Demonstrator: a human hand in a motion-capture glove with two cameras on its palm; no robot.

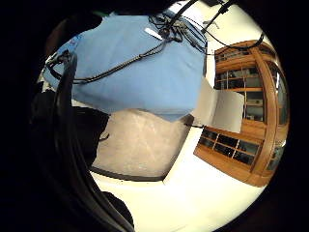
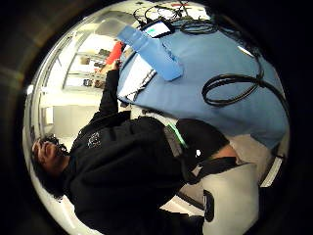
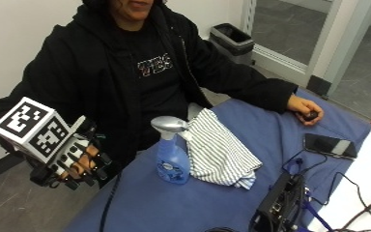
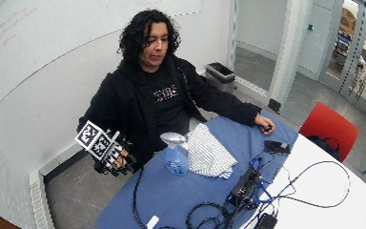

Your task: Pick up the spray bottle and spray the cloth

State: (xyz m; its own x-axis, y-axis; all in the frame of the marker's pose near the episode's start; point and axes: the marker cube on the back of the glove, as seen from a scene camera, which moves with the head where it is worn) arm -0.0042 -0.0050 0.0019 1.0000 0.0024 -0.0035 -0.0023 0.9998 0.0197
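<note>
We judge the task barely begun. In the outside view the spray bottle (image 3: 171, 154) stands upright near the middle of the frame on the blue table (image 3: 192, 208), its grey trigger head at the top and blue liquid in the body. The striped cloth (image 3: 219, 150) lies crumpled just to the right of it, touching or nearly touching the bottle's side; we see no sign that tells us whether it has been sprayed.

Our gloved right hand (image 3: 76, 164) sits at the lower left of the frame, off the table edge and well apart from the bottle. Its fingers look loosely curled and hold nothing. The thumb-side palm view agrees: the bottle (image 2: 149, 51) shows far off on the blue table, not in the palm.

The bare left hand (image 3: 303, 110) rests on the table at the right of the frame, near a phone (image 3: 330, 145).

Everything remains, as we read it: reach right to the bottle, wrap the neck with a finger on the trigger, lift, aim the nozzle at the cloth, and squeeze.
</note>
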